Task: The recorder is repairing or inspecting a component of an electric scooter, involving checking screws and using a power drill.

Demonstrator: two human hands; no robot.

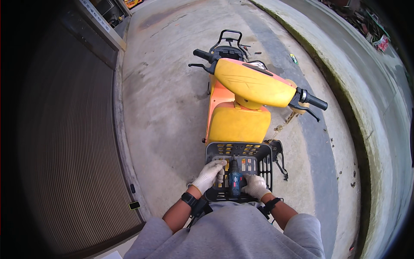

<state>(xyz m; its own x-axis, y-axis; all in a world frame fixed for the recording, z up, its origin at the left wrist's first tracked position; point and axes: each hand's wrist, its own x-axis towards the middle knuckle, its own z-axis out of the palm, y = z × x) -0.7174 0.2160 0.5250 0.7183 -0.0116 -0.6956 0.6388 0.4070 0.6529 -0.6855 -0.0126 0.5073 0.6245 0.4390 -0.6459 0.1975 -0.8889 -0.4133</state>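
My gloved right hand (255, 186) grips the handle of a blue cordless drill (235, 183) over the black plastic basket (268, 166). The drill's black chuck points away from me, toward the basket's far wall. Just left of the drill, my gloved left hand (211, 175) is closed at the basket's left side, fingers curled and thumb side toward the chuck. Whatever its fingers pinch, if anything, is too small to make out. The basket sits at the front of a yellow and orange electric scooter (241, 123), whose handlebar (254, 82) is turned at an angle beyond it.
On the left runs a ribbed brown shutter door (86, 155). A low concrete curb (340, 103) with a mossy edge curves along the right. Small tools (257, 53) lie on the floor by the scooter's rear. A black lever-like part (280, 157) sticks out right of the basket.
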